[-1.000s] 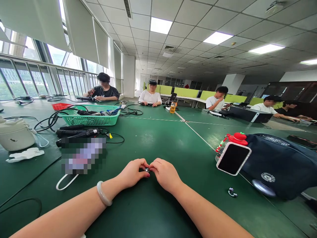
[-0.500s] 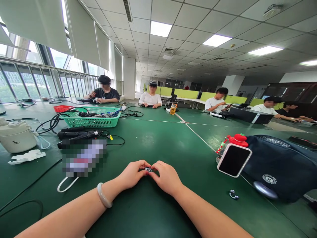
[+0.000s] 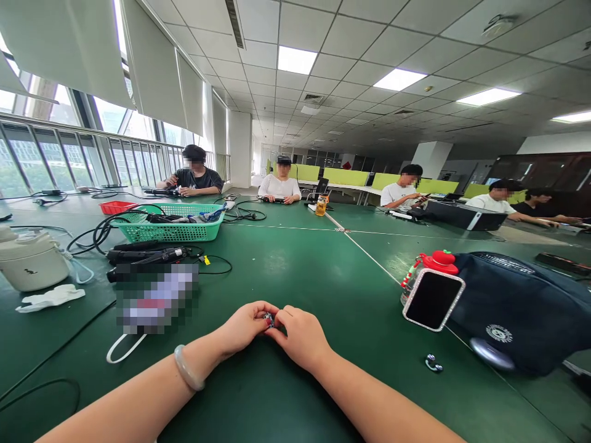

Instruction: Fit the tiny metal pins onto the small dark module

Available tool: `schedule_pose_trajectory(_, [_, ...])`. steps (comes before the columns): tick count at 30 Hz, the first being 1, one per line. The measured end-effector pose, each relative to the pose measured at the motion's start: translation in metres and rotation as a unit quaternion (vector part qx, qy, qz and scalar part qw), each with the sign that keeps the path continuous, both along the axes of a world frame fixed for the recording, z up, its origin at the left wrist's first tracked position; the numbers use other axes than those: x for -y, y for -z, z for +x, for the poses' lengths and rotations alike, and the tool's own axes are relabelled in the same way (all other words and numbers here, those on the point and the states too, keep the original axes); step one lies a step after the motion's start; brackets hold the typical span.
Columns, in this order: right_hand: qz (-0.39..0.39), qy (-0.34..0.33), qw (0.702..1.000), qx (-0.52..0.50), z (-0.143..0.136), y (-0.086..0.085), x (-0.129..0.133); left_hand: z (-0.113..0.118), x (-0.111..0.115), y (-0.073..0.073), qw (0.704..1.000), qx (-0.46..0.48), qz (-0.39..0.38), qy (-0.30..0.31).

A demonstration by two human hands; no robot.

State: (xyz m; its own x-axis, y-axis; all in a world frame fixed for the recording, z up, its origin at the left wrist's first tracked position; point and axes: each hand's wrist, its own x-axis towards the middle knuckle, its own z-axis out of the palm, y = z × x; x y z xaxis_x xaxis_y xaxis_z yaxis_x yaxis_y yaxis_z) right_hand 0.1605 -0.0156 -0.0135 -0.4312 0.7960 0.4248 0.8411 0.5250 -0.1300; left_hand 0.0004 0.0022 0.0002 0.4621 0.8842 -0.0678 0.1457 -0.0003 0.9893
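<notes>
A small shiny silver-and-dark piece (image 3: 268, 319) is pinched between my two hands above the green table; fingers cover much of it and its kind is too small to make out. My left hand (image 3: 244, 327), with a pale bangle on the wrist, closes thumb and fingers on its left side. From the right, my right hand (image 3: 302, 338) is closed too, its fingertips meeting the left ones at the piece. Off to the right on the table lies a small C-shaped shiny clip (image 3: 433, 363), apart from both hands.
On the left are a green basket (image 3: 170, 231) of cables, black devices (image 3: 150, 255), a blurred purple item (image 3: 159, 301) and a white jug (image 3: 30, 261). A phone (image 3: 434, 299) leans by a red-capped bottle (image 3: 438, 261) and a navy bag (image 3: 517, 307). Several people sit farther back.
The small piece has turned between my fingers and shifted slightly left. My right hand has moved left and its fingers have curled closer to the left hand.
</notes>
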Motion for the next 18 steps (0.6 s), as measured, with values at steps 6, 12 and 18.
schedule_pose_trajectory(6, [-0.026, 0.0, 0.999, -0.02, 0.003, -0.001, -0.001, -0.028, -0.014, -0.006, 0.885, -0.367, 0.252, -0.133])
schedule_pose_trajectory(12, [-0.046, 0.0, 0.998, -0.036, 0.004, -0.004, -0.001, -0.055, -0.024, -0.016, 0.774, -0.535, 0.283, -0.185])
schedule_pose_trajectory(18, [-0.069, 0.003, 0.996, -0.049, 0.006, -0.003, -0.001, -0.062, -0.025, -0.019, 0.719, -0.606, 0.279, -0.196])
